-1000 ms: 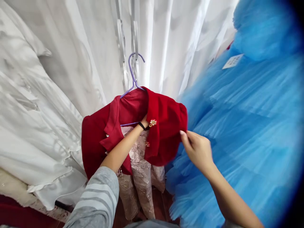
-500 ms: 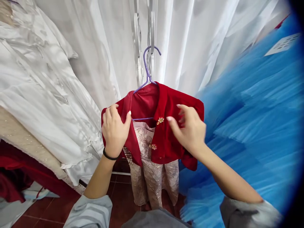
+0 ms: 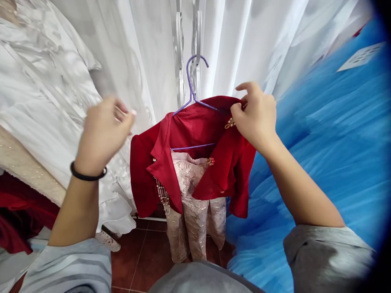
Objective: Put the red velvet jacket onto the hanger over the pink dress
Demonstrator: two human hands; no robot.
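Note:
A red velvet jacket (image 3: 146, 179) with beaded fastenings hangs on a purple hanger (image 3: 192, 87) in front of me. My right hand (image 3: 258, 116) pinches the jacket's right-hand front edge near the collar and holds it pulled outward, its index finger lifted. Left of the jacket, my left hand (image 3: 100, 136) is in the air, blurred, with loosely curled fingers and the thumb apart; nothing shows in it. Beneath the jacket is a pale pink garment with a floral pattern (image 3: 195, 219), on the same hanger as far as I can see. Beaded strands (image 3: 163, 195) dangle at the jacket's left front.
Behind the hanger are white curtains (image 3: 229, 53) and a pale ornate metal upright (image 3: 180, 53). White satin garments (image 3: 45, 110) hang on the left. A large blue tulle dress (image 3: 330, 142) fills the right side. Reddish tiles (image 3: 149, 252) cover the floor.
My left hand has come off the jacket and moved left. My right hand has risen and taken hold of the front edge, pulling it out to the right and widening the neck opening.

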